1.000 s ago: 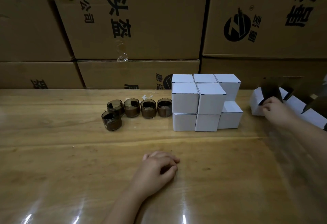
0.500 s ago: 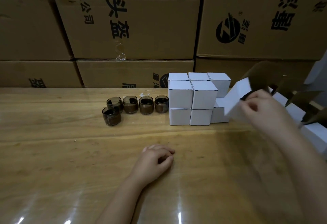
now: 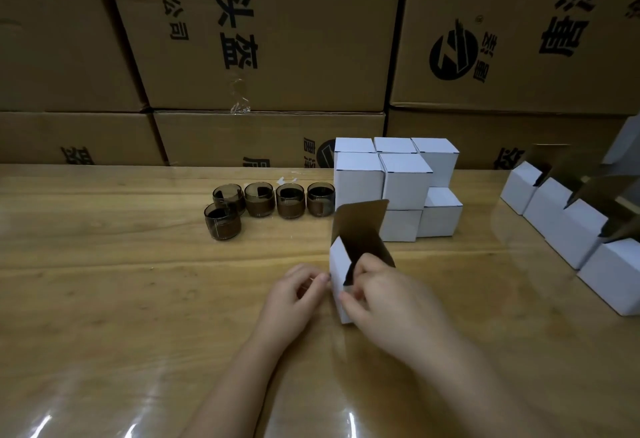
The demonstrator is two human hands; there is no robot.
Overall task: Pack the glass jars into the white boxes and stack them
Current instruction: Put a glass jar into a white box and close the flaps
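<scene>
Table: shiny wooden table (image 3: 121, 316), a few light glares along the near edge, everything sits on it.
Left hand: left hand (image 3: 298, 295) comes in from the bottom, fingers curled in, fingertips right up against the left wall of the open box. Honestly can't tell if it's pinching the box or just touching it.
Right hand: right hand (image 3: 377, 294) is wrapped over the near side of the same box, thumb on the front wall and fingers hooked over the rim at the opening, so it's got a proper hold.
Open box: open box (image 3: 338, 264) stands upright on the table between the two hands, top open, brown-lined lid flap (image 3: 363, 223) sticking straight up. The inside is too dark to make out.
Jars: five dark glass jars (image 3: 259, 199) further back and left of the hands, all out on the table. Four sit in a row, the fifth just in front of the leftmost one, and the rightmost jar is just beside the stack.
Stack: closed white boxes (image 3: 358, 176) piled two high, right behind the open box.
Spare boxes: a row of open white boxes (image 3: 554, 210) at the far right, flaps up, running toward the near right edge.
Background: big brown cartons (image 3: 294, 67) with black print, stacked like a wall behind the table.
</scene>
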